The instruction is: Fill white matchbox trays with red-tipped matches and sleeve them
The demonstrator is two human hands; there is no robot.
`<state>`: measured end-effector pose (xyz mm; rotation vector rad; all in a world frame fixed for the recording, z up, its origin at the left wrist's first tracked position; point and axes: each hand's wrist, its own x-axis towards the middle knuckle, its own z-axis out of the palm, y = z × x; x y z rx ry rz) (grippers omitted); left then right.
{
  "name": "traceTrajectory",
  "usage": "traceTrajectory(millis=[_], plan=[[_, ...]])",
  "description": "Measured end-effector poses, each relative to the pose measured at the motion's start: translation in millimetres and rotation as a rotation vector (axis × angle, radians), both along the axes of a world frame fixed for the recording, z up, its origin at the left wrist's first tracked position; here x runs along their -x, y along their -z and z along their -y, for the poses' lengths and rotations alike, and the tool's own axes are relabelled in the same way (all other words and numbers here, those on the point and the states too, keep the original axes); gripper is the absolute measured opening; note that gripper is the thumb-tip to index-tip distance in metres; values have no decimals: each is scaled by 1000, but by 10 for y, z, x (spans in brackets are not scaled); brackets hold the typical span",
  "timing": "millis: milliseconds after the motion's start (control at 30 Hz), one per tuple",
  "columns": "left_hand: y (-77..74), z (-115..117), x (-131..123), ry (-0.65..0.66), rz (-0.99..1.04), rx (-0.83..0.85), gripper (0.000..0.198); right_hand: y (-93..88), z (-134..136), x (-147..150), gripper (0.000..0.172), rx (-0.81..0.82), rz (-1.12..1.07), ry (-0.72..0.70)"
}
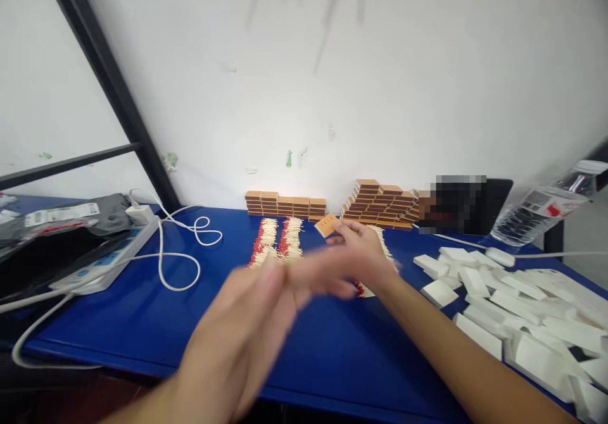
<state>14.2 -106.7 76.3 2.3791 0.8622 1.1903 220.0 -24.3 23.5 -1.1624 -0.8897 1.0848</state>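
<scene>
My right hand (357,242) reaches to the back of the blue table and pinches a small orange matchbox (327,224) by its right edge. Nearer to the camera, my left hand (266,304) is blurred by motion. Its fingers stretch out to the right, apart and with nothing seen between them, and partly cover my right wrist. Beyond it lie two rows of red-tipped matches (291,237), side by side. Further matches (390,247) show behind my right hand, partly hidden. Against the wall stand a low row of matchboxes (285,205) and a taller stepped stack of matchboxes (375,205).
Many white matchbox trays (503,297) lie heaped on the right. Behind them are a clear plastic bottle (541,205), tilted, and a dark screen (491,205). A white power strip (109,259), looping white cables (183,256) and a grey plastic bag (61,221) occupy the left.
</scene>
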Motion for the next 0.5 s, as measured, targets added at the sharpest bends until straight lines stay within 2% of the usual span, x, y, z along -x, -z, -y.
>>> traceTrajectory(millis=[67,133,200,300,333,400,500], plan=[[-68,-261,49,-42,117,54,52,30,-21,-26,16,-17,-16,-30],[-35,-693,154,-148,227,79,40,55,-27,-44,18,-29,-31,-55],[98,-1170,350,-341,239,26,29,61,-19,-50,18,-23,-33,-54],[385,-1706,729,-740,194,-121,30,16,-26,-21,15,-16,46,-47],[478,-1812,838,-807,118,-142,31,-12,-49,6,14,-13,89,-38],[634,-1932,982,-819,81,-135,32,-76,-146,91,13,-9,167,-14],[791,-1984,1004,-803,48,-118,37,-176,-435,279,15,7,239,28]])
